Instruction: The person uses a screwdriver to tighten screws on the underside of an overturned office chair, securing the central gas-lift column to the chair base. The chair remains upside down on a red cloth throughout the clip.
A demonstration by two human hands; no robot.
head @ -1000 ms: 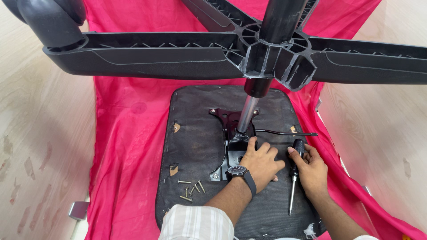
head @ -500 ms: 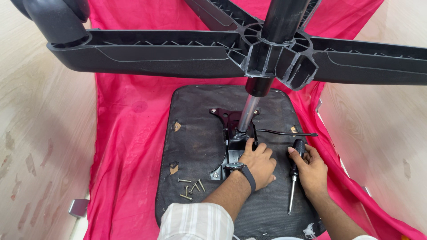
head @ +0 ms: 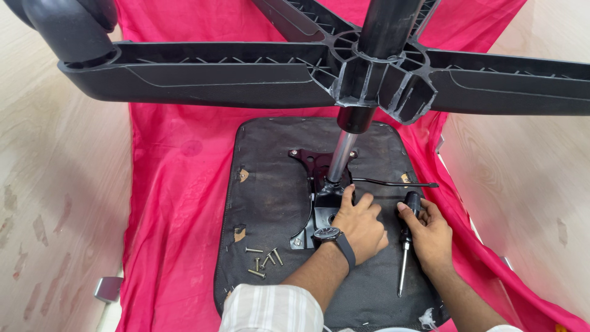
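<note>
Curled fingers of my right hand (head: pixel 430 237) wrap the black handle of a screwdriver (head: pixel 405 246), low and right of centre in the frame; its metal shaft points down toward the bottom edge and lies on the underside of the seat (head: pixel 270 197). My left hand (head: pixel 359 224), with a dark wristwatch (head: pixel 332 237) on it, lies flat and open, holding nothing, palm down on the black metal plate (head: pixel 316 212) bolted to the middle of the seat, fingertips just beside the foot of the shiny column (head: pixel 341 157). That column rises from the plate toward the top of the frame into the hub of the black five-armed chair base (head: pixel 203 71), which spans the whole upper part. A thin black lever (head: pixel 393 182) sticks out from the plate to the right, just above my right hand. Several loose screws (head: pixel 263 258) lie on the seat in the lower middle, left of my left forearm. Under the seat is a red cloth (head: pixel 172 184) spread on a pale wooden floor (head: pixel 55 184).
</note>
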